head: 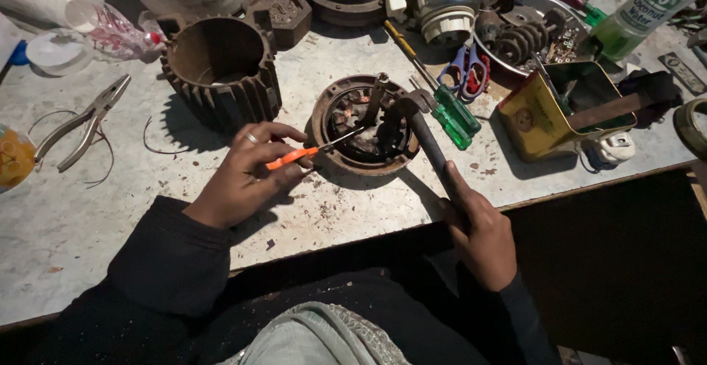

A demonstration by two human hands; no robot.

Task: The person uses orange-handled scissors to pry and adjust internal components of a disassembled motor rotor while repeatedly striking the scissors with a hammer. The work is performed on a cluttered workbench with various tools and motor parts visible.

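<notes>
My left hand [247, 177] holds an orange-handled screwdriver [294, 156], its thin blade reaching into a round rusty motor end cover [331, 103] on the workbench. My right hand [479, 236] grips the dark handle of a hammer [427, 140], whose head rests over the cover's right part. A metal rod [375, 96] stands up inside the cover.
A ribbed cylindrical motor housing [221, 70] lies to the left, pliers [85, 122] further left. Two green-handled screwdrivers [453, 114], scissors [468, 70], a yellow tin box [549, 111] and a tray of gears [523, 33] sit right. The bench edge [589, 184] drops off at right.
</notes>
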